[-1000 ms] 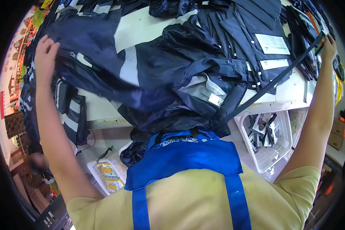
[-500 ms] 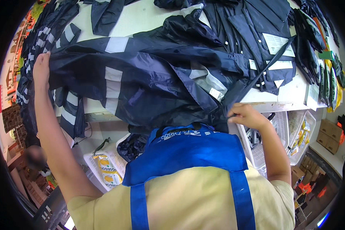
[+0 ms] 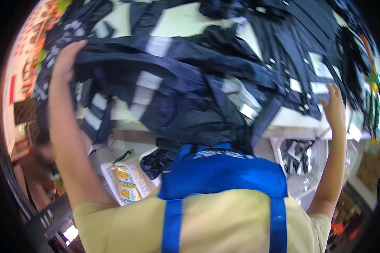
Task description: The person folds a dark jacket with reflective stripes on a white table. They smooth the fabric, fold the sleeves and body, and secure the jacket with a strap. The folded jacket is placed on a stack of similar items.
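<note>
A dark navy garment (image 3: 181,90) with pale bands lies spread across the white table, its near side hanging over the front edge. My left hand (image 3: 66,61) is closed on its far-left end. Pale mesh lining (image 3: 238,92) and a white label (image 3: 248,111) show in an opening toward the right of the cloth. Off to the right, my right hand (image 3: 335,110) is raised with thumb and fingers apart and nothing visible in it. It is beside a dark strap and several flat dark garments (image 3: 283,46); motion blur hides whether it touches them.
More banded dark garments (image 3: 98,118) hang over the table's left edge. Below the table's front edge (image 3: 291,122) stand a white basket (image 3: 306,183) on the right and yellow-and-white packets (image 3: 124,183) in a container on the left. Bagged goods (image 3: 371,111) line the far right.
My right hand has left the garment's near edge and moved up and right, its fingers spreading. My left hand keeps its hold on the garment's left end. The whole view has shifted slightly.
</note>
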Tool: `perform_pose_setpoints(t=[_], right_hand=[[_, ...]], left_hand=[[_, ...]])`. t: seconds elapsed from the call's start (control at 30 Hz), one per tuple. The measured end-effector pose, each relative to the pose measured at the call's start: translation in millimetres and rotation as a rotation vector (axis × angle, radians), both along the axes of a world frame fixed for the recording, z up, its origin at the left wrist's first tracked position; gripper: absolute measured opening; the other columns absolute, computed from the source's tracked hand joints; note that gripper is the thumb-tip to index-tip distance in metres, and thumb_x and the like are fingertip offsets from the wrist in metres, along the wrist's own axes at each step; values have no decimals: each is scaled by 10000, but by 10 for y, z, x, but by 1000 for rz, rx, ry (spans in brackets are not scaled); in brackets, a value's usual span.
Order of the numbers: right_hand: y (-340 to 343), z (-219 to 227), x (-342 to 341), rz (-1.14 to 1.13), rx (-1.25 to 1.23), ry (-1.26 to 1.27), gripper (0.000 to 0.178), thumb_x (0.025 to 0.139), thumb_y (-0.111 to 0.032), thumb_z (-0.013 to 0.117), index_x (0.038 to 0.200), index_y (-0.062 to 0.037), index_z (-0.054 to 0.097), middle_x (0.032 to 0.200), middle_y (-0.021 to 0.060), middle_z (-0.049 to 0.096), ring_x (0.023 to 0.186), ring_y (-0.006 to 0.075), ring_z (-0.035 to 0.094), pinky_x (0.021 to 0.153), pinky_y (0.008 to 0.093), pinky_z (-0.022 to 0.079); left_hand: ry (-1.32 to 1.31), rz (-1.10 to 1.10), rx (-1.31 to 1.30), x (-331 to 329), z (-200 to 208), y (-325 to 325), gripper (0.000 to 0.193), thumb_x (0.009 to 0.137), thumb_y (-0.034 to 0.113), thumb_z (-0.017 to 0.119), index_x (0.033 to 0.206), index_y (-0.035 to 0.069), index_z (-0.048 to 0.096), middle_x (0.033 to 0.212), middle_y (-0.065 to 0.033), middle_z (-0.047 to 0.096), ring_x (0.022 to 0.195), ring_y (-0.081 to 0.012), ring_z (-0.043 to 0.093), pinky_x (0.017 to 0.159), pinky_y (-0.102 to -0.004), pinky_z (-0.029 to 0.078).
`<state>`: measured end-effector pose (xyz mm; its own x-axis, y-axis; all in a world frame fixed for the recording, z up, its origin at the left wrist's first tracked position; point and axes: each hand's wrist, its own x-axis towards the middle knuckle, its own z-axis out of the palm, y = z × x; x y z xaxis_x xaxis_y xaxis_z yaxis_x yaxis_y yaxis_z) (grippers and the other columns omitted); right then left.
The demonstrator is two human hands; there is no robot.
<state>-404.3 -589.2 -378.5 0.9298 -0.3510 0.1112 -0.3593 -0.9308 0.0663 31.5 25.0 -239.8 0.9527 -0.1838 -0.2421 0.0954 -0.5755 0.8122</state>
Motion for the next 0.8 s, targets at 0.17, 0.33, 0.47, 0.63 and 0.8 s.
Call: perform_pose_setpoints(t=[0.17,0.33,0.47,0.63,0.8], right_hand=[[2232,430,1404,505,1138,-13,286,826,-127,651,1098,-41,641,1055,134,651,918,233,630,760,327,507],[3522,741,2306,699,1359,-402,280,869,-214,623,1040,7,642,1011,197,649,945,325,635,800,365,498],[3778,1016,2574,416,1508,-76,396,899,-361,609,801,18,667,675,125,621,692,230,612,683,322,484],[3763,831,2573,500,1640,-182,373,907,-344,611,764,0,628,617,50,532,590,122,435,583,298,415],[3422,735,2214,486,1552,-61,343,938,-285,558,772,15,576,635,86,509,617,143,442,621,311,420]], left_hand=[[-121,-120,227,-481,265,-220,231,858,228,662,942,13,644,854,-2,643,792,-78,564,753,-223,432],[-57,-256,6,-972,553,-435,326,850,119,646,1121,-55,594,1058,-66,652,945,-92,585,887,-212,425],[-87,-335,-11,-1219,667,-461,393,822,68,633,1173,-90,556,1177,-109,605,1037,-113,561,936,-228,409],[-228,-303,178,-1366,731,-650,328,858,202,658,1008,-88,635,934,-54,663,836,-74,576,792,-215,448],[-490,-194,86,-1235,694,-626,351,880,286,649,946,-58,672,820,-53,697,683,-111,606,681,-260,470]])
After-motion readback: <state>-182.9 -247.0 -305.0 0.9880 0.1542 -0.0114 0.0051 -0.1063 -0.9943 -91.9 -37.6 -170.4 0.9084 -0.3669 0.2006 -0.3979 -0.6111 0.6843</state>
